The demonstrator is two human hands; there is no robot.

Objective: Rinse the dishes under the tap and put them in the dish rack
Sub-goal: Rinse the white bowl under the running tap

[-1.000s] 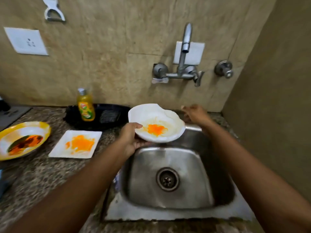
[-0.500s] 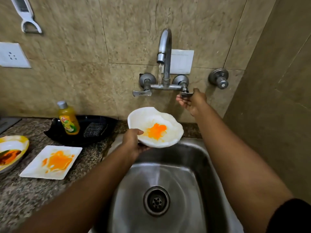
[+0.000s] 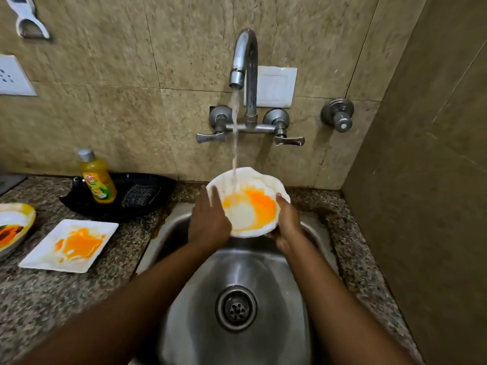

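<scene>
I hold a white wavy-edged bowl (image 3: 249, 206) smeared with orange sauce over the steel sink (image 3: 237, 285). My left hand (image 3: 208, 219) grips its left rim and my right hand (image 3: 287, 222) cups its right side. Water streams from the chrome tap (image 3: 245, 61) into the bowl's left part and spreads the orange stain. A square white plate (image 3: 69, 245) with orange sauce lies on the granite counter at the left. At the far left edge sits a yellow-rimmed dish (image 3: 14, 227) with dark residue. No dish rack shows.
A yellow dish-soap bottle (image 3: 97, 177) and a scrubber (image 3: 138, 194) rest on a black tray (image 3: 123, 196) behind the plate. Two tap handles (image 3: 288, 140) and a separate valve (image 3: 338, 118) are on the tiled wall. A side wall (image 3: 421, 180) stands at the right.
My right hand left the right tap handle and came down onto the bowl's right side. Water now runs from the tap into the bowl, which moved under the stream.
</scene>
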